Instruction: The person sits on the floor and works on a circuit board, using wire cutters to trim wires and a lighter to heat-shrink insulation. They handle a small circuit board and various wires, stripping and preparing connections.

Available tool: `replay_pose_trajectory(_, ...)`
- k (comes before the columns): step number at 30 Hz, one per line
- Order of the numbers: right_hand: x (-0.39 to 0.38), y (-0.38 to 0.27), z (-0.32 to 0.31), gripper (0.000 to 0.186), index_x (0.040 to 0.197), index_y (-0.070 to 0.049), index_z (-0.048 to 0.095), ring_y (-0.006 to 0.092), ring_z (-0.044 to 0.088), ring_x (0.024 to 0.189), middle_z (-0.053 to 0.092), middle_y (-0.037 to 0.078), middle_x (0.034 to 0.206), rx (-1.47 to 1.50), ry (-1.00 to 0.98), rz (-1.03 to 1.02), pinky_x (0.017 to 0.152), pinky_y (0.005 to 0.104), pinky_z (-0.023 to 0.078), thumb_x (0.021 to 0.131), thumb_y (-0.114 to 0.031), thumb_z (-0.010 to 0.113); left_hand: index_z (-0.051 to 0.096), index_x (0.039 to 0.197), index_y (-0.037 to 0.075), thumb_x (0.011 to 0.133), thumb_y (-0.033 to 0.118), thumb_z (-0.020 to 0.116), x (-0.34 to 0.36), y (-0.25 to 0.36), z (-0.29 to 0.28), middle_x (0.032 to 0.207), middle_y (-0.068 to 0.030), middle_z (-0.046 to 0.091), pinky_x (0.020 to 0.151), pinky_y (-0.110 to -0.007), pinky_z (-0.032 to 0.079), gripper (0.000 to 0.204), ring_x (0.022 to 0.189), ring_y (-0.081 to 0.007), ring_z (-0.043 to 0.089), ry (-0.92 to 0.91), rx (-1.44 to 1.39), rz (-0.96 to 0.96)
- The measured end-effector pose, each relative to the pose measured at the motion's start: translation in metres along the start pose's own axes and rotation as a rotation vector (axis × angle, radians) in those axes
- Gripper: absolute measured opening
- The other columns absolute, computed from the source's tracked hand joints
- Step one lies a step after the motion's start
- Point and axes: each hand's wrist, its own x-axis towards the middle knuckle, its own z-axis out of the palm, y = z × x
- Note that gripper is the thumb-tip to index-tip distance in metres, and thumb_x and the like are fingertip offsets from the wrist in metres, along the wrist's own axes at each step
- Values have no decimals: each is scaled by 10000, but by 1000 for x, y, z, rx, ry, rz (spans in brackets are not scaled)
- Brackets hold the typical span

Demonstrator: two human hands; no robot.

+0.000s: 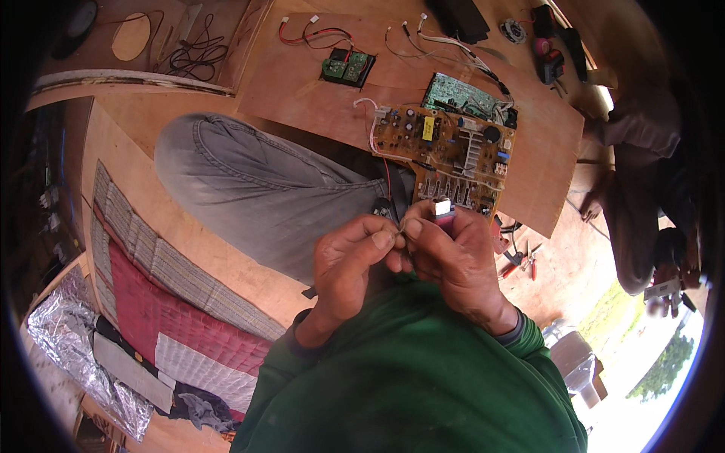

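In front of my green shirt, both hands meet with their fingertips pinched together. My left hand point(351, 257) is closed, thumb against finger, on a thin wire point(400, 231). On the same strand my right hand point(461, 260) pinches with thumb and forefinger. A red lighter point(444, 219) with a shiny metal top stands up out of my right fist. Just beyond the hands lies a large brown circuit board point(404, 136) crowded with components and a finned heat sink point(472, 151). The wire's ends are too small to follow.
A plywood sheet point(540, 166) bears a green circuit board point(461, 94), a small green module point(347, 66) and loose cables. Red-handled pliers point(533, 264) lie to the right. Another person's leg and foot point(596, 204) are at the right. A patterned cloth point(143, 294) lies at the left.
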Motion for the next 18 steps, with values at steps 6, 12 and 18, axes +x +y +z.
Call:
replay_pose_trajectory(6,1,1,2,175,1052,-36,675,46,606,697,724,32,853,37,-26,10,563,198,404,1069,-209,663,665,1078,-101,1048,126,554,-1,-2,-4,940,-134,682,736,-374,594,254,733,-194,642,-2,-29,10)
replay_pose_trajectory(12,0,1,8,231,1058,-5,668,36,418,537,621,5,783,36,26,-32,498,232,310,1050,-236,672,668,1038,-91,1055,139,545,0,1,-2,896,-130,674,747,-367,572,261,743,-199,645,20,-53,-21)
replay_pose_trajectory(18,0,-3,2,204,1106,-13,697,40,608,677,728,31,893,52,-14,-32,537,197,389,1066,-213,691,681,1018,-88,1053,129,549,-1,3,-2,878,-119,675,771,-348,545,256,768,-192,646,-9,-91,-38)
